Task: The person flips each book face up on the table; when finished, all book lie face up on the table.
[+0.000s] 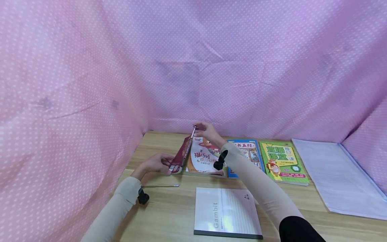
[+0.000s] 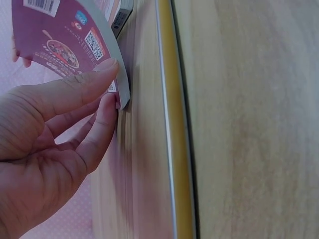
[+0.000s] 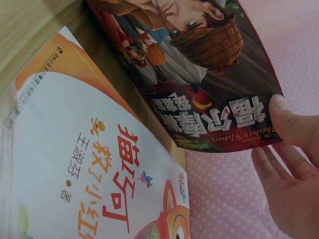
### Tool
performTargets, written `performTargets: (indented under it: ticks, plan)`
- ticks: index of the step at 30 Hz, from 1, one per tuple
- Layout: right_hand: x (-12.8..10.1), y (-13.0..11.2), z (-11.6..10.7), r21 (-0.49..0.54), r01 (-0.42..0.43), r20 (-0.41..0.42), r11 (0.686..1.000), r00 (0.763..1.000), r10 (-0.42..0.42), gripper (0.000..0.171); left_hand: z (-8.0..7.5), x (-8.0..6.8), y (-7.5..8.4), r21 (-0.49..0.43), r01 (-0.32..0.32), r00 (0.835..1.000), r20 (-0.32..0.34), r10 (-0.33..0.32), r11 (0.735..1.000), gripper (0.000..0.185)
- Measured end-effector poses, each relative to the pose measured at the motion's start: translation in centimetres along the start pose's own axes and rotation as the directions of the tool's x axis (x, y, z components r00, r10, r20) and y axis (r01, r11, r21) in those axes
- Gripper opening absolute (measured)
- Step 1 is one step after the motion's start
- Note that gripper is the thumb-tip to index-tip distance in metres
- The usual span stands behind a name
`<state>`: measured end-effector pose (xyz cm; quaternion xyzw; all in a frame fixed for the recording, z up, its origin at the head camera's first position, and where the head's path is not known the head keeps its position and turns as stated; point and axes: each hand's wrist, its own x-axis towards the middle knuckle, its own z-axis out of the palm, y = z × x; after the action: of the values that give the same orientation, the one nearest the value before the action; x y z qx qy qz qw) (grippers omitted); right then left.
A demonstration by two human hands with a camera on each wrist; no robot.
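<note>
Both hands hold a dark red book (image 1: pixel 183 152), which stands tilted on its edge at the left of a row of books. My left hand (image 2: pixel 65 114) pinches its near lower corner between thumb and fingers; a QR code shows on the back cover there. At the far upper corner, my right hand (image 3: pixel 294 159) pinches it between thumb and fingers. The right wrist view shows its illustrated front cover (image 3: pixel 199 59), with a figure in a checked cap. Right beside it lies a white and orange picture book (image 3: pixel 94 164), partly behind the right arm in the head view.
A blue book (image 1: pixel 254 156) and a green book (image 1: pixel 281 161) lie farther right, then a pale translucent sheet (image 1: pixel 341 178). In front are a Gambit notebook (image 1: pixel 226 211) and a pencil (image 1: pixel 161 185), the latter close to the left wrist. A pink dotted cloth (image 1: pixel 193 67) hangs behind.
</note>
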<state>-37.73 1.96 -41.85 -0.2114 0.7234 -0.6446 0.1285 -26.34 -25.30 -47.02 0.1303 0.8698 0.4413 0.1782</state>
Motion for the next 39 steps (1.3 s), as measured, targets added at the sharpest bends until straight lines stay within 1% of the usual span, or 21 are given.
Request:
performTargets:
  ticks: [2, 8, 14, 18, 21, 23, 25, 28, 29, 31, 33, 35, 39]
  plan:
    - [0.0, 0.0, 0.0, 0.0, -0.001, -0.005, 1.0, 1.0, 0.001, 0.057, 0.1, -0.1, 0.1, -0.007, -0.007, 1.0, 0.001, 0.007, 1.0, 0.07]
    - [0.0, 0.3, -0.2, 0.013, -0.007, -0.033, 1.0, 0.999, 0.008, 0.057, 0.4, -0.1, 0.1, -0.066, -0.003, 1.0, 0.007, 0.004, 0.998, 0.06]
    - [0.2, 0.8, -0.2, 0.013, -0.023, -0.072, 1.0, 0.997, 0.024, 0.056, 0.6, -0.6, 0.1, -0.062, -0.02, 1.0, 0.003, 0.02, 0.998, 0.054]
    - [0.2, 0.6, -0.2, 0.019, -0.025, -0.075, 1.0, 0.997, 0.026, 0.056, 0.7, -0.9, 0.1, -0.085, -0.049, 0.999, 0.013, 0.05, 0.995, 0.051]
    - [0.1, 0.4, -0.1, 0.008, -0.022, -0.077, 1.0, 0.997, 0.022, 0.055, 0.9, -1.0, 0.1, -0.1, -0.083, 0.996, 0.022, 0.086, 0.991, 0.045]
    - [0.1, 0.3, -0.1, -0.003, -0.022, -0.084, 1.0, 0.996, 0.022, 0.054, 0.9, -1.1, 0.1, -0.092, -0.092, 0.995, 0.018, 0.094, 0.992, 0.041]
    - [0.1, 0.2, -0.1, -0.011, -0.025, -0.087, 1.0, 0.996, 0.024, 0.052, 0.9, -1.2, 0.2, -0.115, -0.079, 0.997, 0.013, 0.082, 0.99, 0.04]
    - [0.2, 0.1, -0.1, -0.022, -0.033, -0.092, 0.999, 0.995, 0.03, 0.051, 0.7, -1.4, 0.6, -0.175, -0.038, 0.999, 0.016, 0.041, 0.984, 0.046]
    - [0.3, 0.0, -0.1, -0.024, -0.037, -0.093, 0.999, 0.995, 0.034, 0.051, 0.6, -1.5, 0.9, -0.207, -0.027, 0.999, 0.019, 0.031, 0.978, 0.047]
    - [0.4, 0.0, -0.1, -0.034, -0.034, -0.096, 0.999, 0.995, 0.031, 0.052, 0.3, -1.5, 1.4, -0.244, -0.019, 0.999, 0.033, 0.027, 0.97, 0.05]
    - [0.5, -0.1, -0.1, -0.042, -0.035, -0.096, 0.999, 0.995, 0.03, 0.054, 0.0, -1.4, 2.1, -0.242, -0.031, 0.999, 0.036, 0.041, 0.97, 0.05]
    - [0.5, -0.1, -0.1, -0.045, -0.034, -0.093, 0.998, 0.995, 0.029, 0.055, -0.4, -1.2, 2.8, -0.274, -0.043, 0.997, 0.045, 0.058, 0.961, 0.051]
    - [0.7, 0.0, 0.0, -0.044, -0.034, -0.096, 0.998, 0.995, 0.029, 0.055, -0.8, -0.6, 3.9, -0.313, -0.064, 0.996, 0.04, 0.081, 0.948, 0.055]
